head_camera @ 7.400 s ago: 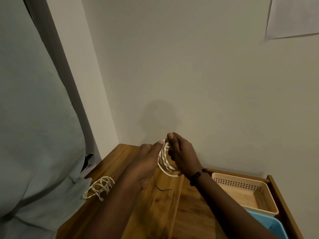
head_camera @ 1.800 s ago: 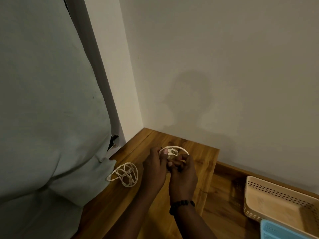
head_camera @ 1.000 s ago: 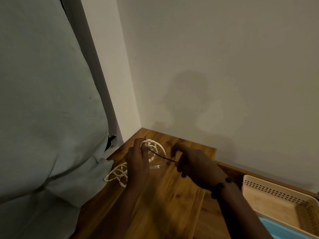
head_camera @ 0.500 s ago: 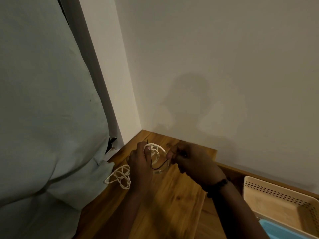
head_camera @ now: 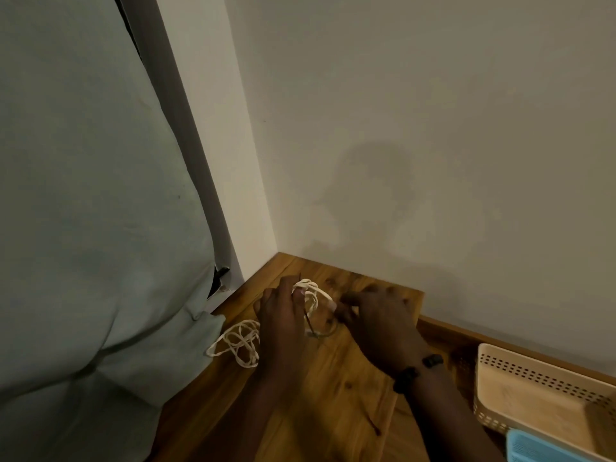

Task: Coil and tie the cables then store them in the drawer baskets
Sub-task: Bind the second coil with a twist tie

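Nearest to me, at the lower right corner, a blue basket [head_camera: 546, 448] shows only its corner, and just behind it sits a cream basket [head_camera: 546, 381] with rows of small slots along its wall. Both sit lower than the wooden top [head_camera: 333, 401] that my forearms cross.

My right hand [head_camera: 376, 325] reaches in from the lower right, a dark band [head_camera: 416, 370] on its wrist. Its fingers are curled and its fingertips are pinched together on a thin dark tie [head_camera: 308, 320] near the white coil; the tie is so fine and the light so dim that I cannot tell just how it runs through my fingers.

My left hand [head_camera: 283, 315] comes up from below, its back toward me. Its thumb and fingers are closed on the coiled white cable [head_camera: 311, 293], which it holds just above the wood with the loops bunched together and standing out past my fingertips toward the wall. The dark tie crosses the lower part of that coil, between my two hands.

Left of my left hand, a second white cable [head_camera: 238, 341] lies loose on the wood in tangled loops, its right side hidden behind my hand. It lies right beside a pale green cloth [head_camera: 100, 261] that fills the left side of the view.

Beyond my hands the wood runs into the corner of the cream wall [head_camera: 400, 128], which carries a soft shadow above my hands.
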